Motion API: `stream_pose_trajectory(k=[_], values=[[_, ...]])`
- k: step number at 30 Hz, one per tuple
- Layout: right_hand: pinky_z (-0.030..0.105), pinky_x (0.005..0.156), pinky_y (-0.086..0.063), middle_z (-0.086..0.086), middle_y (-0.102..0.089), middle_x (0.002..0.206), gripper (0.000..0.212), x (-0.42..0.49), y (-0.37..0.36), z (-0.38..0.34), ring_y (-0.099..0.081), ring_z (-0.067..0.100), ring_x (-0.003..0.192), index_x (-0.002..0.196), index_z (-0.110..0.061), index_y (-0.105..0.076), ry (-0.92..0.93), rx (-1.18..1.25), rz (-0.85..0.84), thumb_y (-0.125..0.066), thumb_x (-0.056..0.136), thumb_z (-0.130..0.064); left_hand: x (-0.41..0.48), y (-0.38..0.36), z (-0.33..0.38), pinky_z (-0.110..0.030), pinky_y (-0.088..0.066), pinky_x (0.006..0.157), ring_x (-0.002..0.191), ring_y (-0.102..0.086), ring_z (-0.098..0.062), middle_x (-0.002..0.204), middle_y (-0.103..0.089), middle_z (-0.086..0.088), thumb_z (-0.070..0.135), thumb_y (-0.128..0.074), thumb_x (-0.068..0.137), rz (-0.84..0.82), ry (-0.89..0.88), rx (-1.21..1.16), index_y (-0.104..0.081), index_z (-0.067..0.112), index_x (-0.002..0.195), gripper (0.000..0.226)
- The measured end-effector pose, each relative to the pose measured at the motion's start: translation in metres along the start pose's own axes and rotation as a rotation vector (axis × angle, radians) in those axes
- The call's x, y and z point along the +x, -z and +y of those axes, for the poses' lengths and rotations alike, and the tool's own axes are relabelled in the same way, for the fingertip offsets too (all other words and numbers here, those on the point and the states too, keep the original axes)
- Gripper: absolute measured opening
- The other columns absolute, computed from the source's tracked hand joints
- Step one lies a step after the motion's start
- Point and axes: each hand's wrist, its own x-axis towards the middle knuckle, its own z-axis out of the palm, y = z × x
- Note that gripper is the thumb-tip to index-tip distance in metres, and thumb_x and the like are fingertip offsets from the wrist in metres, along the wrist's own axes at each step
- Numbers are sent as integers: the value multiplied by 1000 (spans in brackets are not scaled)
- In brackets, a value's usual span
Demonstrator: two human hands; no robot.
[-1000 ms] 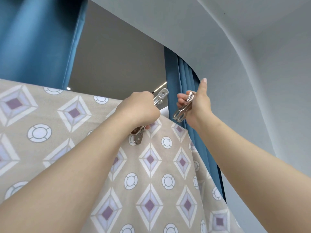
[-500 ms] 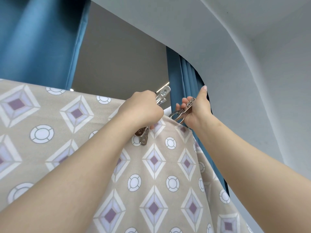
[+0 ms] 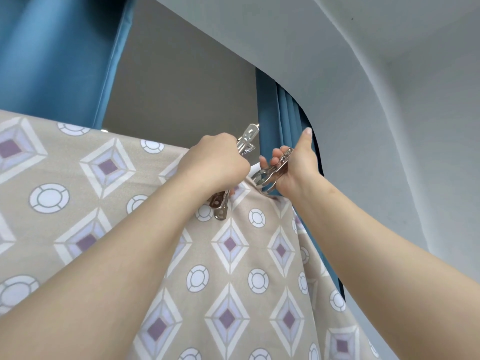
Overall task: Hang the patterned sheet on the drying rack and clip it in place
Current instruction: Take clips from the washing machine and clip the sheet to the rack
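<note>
Here our right hand point(image 3: 293, 168) pinches a metal clip point(image 3: 272, 172), its long axis slanting down-left, mouth at the patterned sheet point(image 3: 228, 255); our left hand point(image 3: 215, 165) grips spare clips point(image 3: 246, 141).

A beige cotton-like sheet printed with purple-centred diamonds and white rings point(image 3: 233, 255) hangs draped over its top edge. The left hand point(image 3: 215, 165) grips a bunch of shiny metal clips point(image 3: 248, 141), some poking above the fist and some below it (how many cannot be told). The right hand point(image 3: 296, 167) pinches one open-jawed metal clip point(image 3: 270, 175) at the sheet's upper corner, thumb raised. Blue curtains point(image 3: 283, 113) hang behind.
</note>
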Motion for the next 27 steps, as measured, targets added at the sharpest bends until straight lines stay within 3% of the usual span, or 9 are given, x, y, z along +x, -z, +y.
stream_pose_trajectory(k=[5,11,19,21,24,27], values=[[31,60,-54,6,-45,68,53,-3,-4,-7,-35,14,49,77,-5,-44,-40,123,64,-37,94,-55,0,-1,2,-39,-57,75,73,-68,-28,74,-70,-7,11,-45,76,-6,-7,-21,-53,11,80,9],[33,64,-57,7,-47,66,53,-4,-5,3,-36,15,50,74,-4,-45,2,64,138,-41,94,-53,0,0,-2,-39,-56,75,75,-68,-29,79,-70,-8,11,-44,75,-4,-13,-16,-54,10,83,13],[24,45,-48,7,-51,67,54,-15,-9,21,-41,16,49,76,-5,-46,-23,-104,110,-38,93,-56,-3,2,0,-37,-58,71,61,-70,-22,69,-68,-7,10,-46,78,14,-15,-79,-47,14,70,9],[24,53,-53,8,-56,72,58,-15,-7,20,-47,16,53,83,-6,-48,-48,-185,64,-37,90,-62,-4,2,-1,-38,-58,71,61,-70,-21,68,-69,-7,9,-46,78,18,-19,-84,-47,14,71,9],[36,83,-53,10,-63,77,63,-13,-2,17,-56,20,67,88,-9,-50,-44,-376,18,-35,86,-70,-7,3,-2,-39,-58,70,60,-70,-22,69,-69,-8,9,-46,76,25,-20,-108,-49,13,72,7],[39,89,-51,8,-67,84,68,-12,7,14,-64,25,85,104,-10,-53,-43,-501,-18,-33,85,-72,-9,-4,-4,-39,-57,72,66,-70,-23,71,-69,-6,10,-46,74,22,-10,-146,-56,12,81,12]])
